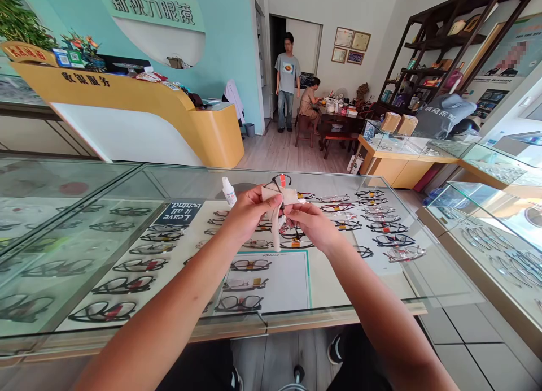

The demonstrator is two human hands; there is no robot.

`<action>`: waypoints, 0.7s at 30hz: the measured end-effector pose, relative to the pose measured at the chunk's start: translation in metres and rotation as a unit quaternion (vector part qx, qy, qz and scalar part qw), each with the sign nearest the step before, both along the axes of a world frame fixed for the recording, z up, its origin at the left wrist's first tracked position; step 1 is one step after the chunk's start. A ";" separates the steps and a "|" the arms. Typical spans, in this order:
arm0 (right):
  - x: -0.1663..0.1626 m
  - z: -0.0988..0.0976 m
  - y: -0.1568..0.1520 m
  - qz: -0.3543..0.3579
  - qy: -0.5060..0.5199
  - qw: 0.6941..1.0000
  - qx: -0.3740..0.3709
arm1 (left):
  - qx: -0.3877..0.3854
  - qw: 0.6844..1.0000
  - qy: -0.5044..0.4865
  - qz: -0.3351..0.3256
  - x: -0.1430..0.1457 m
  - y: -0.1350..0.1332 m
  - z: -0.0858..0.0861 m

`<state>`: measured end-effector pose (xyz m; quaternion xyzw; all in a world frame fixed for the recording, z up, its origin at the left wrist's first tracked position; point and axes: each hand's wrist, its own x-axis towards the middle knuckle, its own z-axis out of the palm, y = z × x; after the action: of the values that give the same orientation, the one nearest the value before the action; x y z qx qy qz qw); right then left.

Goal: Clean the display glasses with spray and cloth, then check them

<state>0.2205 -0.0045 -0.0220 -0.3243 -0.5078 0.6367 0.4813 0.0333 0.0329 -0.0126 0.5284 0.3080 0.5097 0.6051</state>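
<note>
Above the glass display counter [355, 292], both my hands are close together around a pair of dark-framed eyeglasses [283, 181] with a red tag. My left hand [254, 210] pinches a beige cleaning cloth [275, 228] folded over the frame, and one end of the cloth hangs down. The fingers of my right hand [308, 218] are closed on the lower part of the glasses, beside the cloth. Most of the lenses are hidden by the cloth and fingers. A white bottle [229, 191] stands on the glass just left of my left hand.
Rows of eyeglasses [122, 283] lie under the glass. To the right is another glass case [491, 233]. Beyond the counter, a yellow and white reception desk [169, 120] stands at left. One person [288, 80] stands by the doorway; another person [311, 103] sits at a dark table.
</note>
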 end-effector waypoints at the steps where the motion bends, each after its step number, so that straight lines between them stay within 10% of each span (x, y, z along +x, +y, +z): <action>1: -0.001 -0.001 0.000 -0.002 -0.007 1.000 0.003 | 0.002 1.000 0.004 0.005 0.000 0.001 -0.001; 21: 0.002 -0.001 0.001 -0.020 0.018 1.000 0.009 | 0.014 0.994 0.041 -0.101 -0.019 0.011 0.001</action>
<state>0.2223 -0.0031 -0.0233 -0.3185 -0.4984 0.6280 0.5058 0.0147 0.0437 -0.0120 0.5858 0.2698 0.4284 0.6328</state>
